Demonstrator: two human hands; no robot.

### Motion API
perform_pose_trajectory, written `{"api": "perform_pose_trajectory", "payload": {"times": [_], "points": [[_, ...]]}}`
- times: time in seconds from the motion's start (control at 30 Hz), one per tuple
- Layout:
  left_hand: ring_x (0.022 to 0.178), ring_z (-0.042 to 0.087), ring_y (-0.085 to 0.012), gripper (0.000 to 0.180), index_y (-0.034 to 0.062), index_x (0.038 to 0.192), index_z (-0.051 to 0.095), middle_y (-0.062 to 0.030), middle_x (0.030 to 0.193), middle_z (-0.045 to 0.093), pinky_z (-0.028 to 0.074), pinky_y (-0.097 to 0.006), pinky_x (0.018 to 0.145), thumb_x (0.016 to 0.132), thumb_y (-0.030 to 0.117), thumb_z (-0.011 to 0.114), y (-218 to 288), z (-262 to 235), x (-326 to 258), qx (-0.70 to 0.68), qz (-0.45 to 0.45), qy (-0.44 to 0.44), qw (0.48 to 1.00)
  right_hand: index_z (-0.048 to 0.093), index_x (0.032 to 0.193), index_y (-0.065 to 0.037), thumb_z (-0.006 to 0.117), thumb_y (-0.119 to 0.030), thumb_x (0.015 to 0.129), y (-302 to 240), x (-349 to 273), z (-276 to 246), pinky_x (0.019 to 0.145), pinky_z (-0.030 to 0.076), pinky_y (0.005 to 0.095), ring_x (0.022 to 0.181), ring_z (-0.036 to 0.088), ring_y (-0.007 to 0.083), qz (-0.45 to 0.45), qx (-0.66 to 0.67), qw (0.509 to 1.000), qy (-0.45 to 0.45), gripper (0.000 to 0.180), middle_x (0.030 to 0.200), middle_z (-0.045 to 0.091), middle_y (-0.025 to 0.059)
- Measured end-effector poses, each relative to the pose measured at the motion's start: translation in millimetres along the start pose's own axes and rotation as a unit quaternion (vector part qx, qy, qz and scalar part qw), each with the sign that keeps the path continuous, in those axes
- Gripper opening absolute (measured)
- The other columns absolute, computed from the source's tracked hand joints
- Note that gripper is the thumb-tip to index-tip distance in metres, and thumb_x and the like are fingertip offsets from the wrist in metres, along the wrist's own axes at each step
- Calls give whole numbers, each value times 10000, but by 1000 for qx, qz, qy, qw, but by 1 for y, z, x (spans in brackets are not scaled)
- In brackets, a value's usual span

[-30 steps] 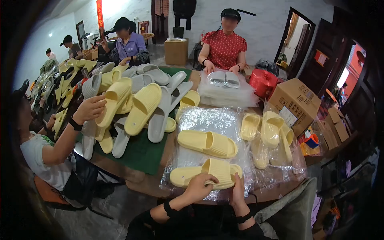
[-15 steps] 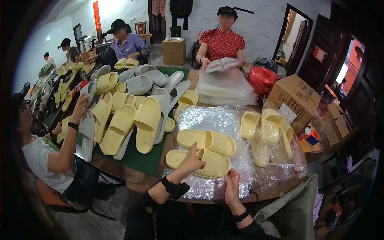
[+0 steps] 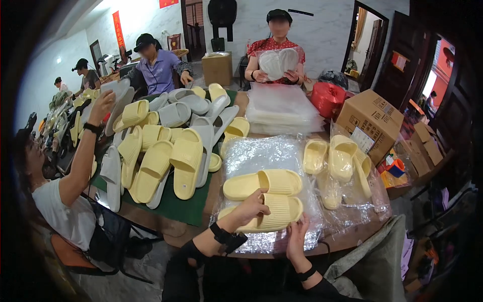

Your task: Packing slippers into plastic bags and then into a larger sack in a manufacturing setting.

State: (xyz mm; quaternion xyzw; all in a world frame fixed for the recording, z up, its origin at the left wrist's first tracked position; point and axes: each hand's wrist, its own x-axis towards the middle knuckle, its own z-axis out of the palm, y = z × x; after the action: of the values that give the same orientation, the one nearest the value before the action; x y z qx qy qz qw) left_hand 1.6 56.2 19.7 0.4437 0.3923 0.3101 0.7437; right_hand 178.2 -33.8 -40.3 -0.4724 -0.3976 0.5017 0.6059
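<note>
Head view: the left hand [image 3: 253, 207] lies with fingers curled over the near yellow slipper [image 3: 269, 214], gripping its inner side; the right hand [image 3: 297, 236] is open, fingers spread upward, its fingertips touching the slipper's front edge and the plastic beneath. This slipper rests on a clear plastic sheet [image 3: 261, 153] at the near edge of the table [image 3: 352, 234], just beside a second yellow slipper [image 3: 262, 183] lying parallel behind it. To the right, bagged yellow slippers [image 3: 337, 161] crowd the table up to its right rim, close to the working spot. Behind them stands a cardboard box [image 3: 371, 121], with a red bag [image 3: 327, 98] and a stack of clear plastic bags [image 3: 283, 108] further back. To the left, a green mat [image 3: 183, 209] carries a dense pile of yellow and grey slippers [image 3: 171, 146], reaching almost to the plastic sheet. A person in a white shirt [image 3: 63, 214] sits at the left edge with an arm raised over that pile. Across the table a person in a red top [image 3: 274, 50] holds a bagged pair. Open room is limited to the bare plastic behind the two slippers; the near table edge lies directly under the wrists.
</note>
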Motion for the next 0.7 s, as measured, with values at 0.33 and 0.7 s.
{"api": "perform_pose_trajectory", "payload": {"times": [0.33, 0.7], "points": [[1043, 541, -228, 670, 95, 1349, 131, -154, 1168, 471, 485, -336, 823, 845, -59, 546, 10, 58, -16, -408, 162, 110, 891, 125, 1421, -112, 314, -311, 1005, -19, -8, -1, 993, 360, 351, 1197, 434, 243, -38, 31, 998, 31, 498, 1339, 353, 160], [1061, 566, -211, 345, 13, 1240, 450, -162, 1215, 522, 463, -307, 870, 902, 47, 508, -31, 58, -51, 27, 63, -36, 997, 498, 1176, -34, 530, -123, 892, -61, -8, -8, 1047, 274, 392, 1262, 351, 296, -143, -242, 959, -41, 299, 1351, 359, 182]]}}
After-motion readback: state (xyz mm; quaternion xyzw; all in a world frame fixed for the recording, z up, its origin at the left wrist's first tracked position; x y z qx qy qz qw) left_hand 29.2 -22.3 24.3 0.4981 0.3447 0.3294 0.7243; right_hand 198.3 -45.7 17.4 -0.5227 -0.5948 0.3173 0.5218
